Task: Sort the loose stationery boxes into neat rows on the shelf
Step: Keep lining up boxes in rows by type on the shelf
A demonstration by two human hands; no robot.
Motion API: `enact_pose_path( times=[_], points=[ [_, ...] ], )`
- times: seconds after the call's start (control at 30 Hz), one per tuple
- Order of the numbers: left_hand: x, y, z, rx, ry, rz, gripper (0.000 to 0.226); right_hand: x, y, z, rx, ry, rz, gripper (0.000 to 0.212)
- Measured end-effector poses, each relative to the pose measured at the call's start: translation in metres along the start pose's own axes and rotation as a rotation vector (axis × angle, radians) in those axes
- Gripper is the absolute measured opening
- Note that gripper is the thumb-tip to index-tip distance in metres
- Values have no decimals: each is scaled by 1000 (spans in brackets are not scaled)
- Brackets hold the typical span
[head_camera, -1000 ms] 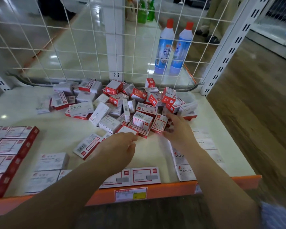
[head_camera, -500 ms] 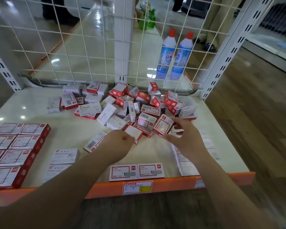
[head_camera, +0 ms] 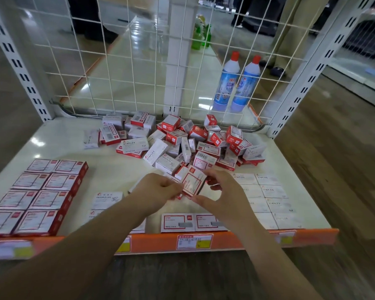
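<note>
Just tilted red-and-white box [head_camera: 192,183] between hands [head_camera: 191,191]

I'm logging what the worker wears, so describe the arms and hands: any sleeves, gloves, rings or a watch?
Both forearms are bare up to the frame edge. The left hand and right hand are bare: no gloves, watch or bracelet. No rings show on the visible fingers.

We're looking down at a cream shelf [head_camera: 59,146] with an orange front lip [head_camera: 236,240] carrying price tags [head_camera: 194,241]. A messy pile of red-and-white boxes [head_camera: 182,141] is sitting toward the back, near the wire grid. Red boxes in two neat columns [head_camera: 34,197] are lying flat on the left, white staples boxes [head_camera: 266,198] are lining up on the right, a couple of paper clip boxes [head_camera: 106,199] are resting between, and two flat boxes [head_camera: 193,223] are lying side by side at the front edge.
</note>
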State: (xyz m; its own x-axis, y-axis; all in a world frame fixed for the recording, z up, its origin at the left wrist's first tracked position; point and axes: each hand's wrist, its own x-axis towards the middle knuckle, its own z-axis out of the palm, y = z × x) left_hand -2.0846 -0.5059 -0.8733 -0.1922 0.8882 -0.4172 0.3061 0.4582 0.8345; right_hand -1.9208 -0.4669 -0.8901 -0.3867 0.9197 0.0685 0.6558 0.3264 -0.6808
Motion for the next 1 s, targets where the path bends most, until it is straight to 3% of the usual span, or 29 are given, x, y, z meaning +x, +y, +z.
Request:
enact_pose_path(
  times=[0.27, 0.47, 0.7, 0.83, 1.0],
  points=[
    [-5, -6, -8, 256, -27, 28, 23, -3, -2, -9, 85, -134, 45, 25],
    [-11, -3, -6, 323, -85, 54, 28, -1, -9, -6, 145, -219, 64, 20],
    [-19, -4, -4, 169, -61, 0, 36, -5, -6, -5, 306, -108, 124, 13],
    [-25, -4, 2, 89, -36, -10, 28, -4, -6, -1, 428, 7, 170, 9],
    [-28, -2, 7, 7, 39, 9, 30, -7, -2, -1, 537, 13, 209, 10]
  ],
)
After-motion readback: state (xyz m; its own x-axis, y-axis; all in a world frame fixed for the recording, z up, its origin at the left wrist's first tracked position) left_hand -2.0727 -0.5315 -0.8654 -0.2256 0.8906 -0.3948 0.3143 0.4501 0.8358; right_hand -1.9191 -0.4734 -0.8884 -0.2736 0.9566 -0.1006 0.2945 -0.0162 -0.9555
